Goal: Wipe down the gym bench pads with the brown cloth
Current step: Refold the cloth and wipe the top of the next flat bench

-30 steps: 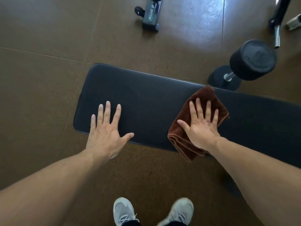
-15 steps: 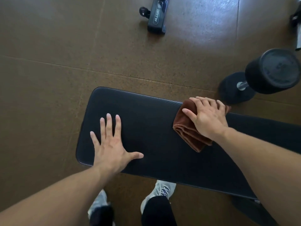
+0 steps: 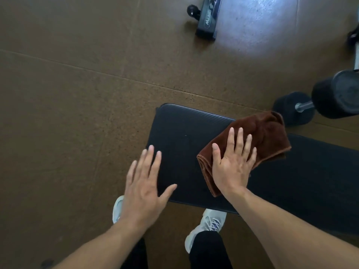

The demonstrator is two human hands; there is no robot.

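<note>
A black gym bench pad (image 3: 180,136) runs from the middle of the view off to the right. On it lies a folded brown cloth (image 3: 266,133), reaching the pad's far edge. My right hand (image 3: 231,164) presses flat on the near half of the cloth with fingers spread. At the pad's left end my left hand (image 3: 143,183) is flat and spread, blurred, its fingers over the pad's corner; whether it touches the pad I cannot tell.
A black dumbbell (image 3: 318,101) lies on the brown floor just beyond the pad at the right. A black machine foot with a wheel (image 3: 206,18) sits at the top. My white shoes (image 3: 209,224) stand under the pad's near edge.
My right hand has flattened and slid the cloth back toward the near edge and the pad's left end. My left hand has shifted to the pad's left corner. The view has swung left.
</note>
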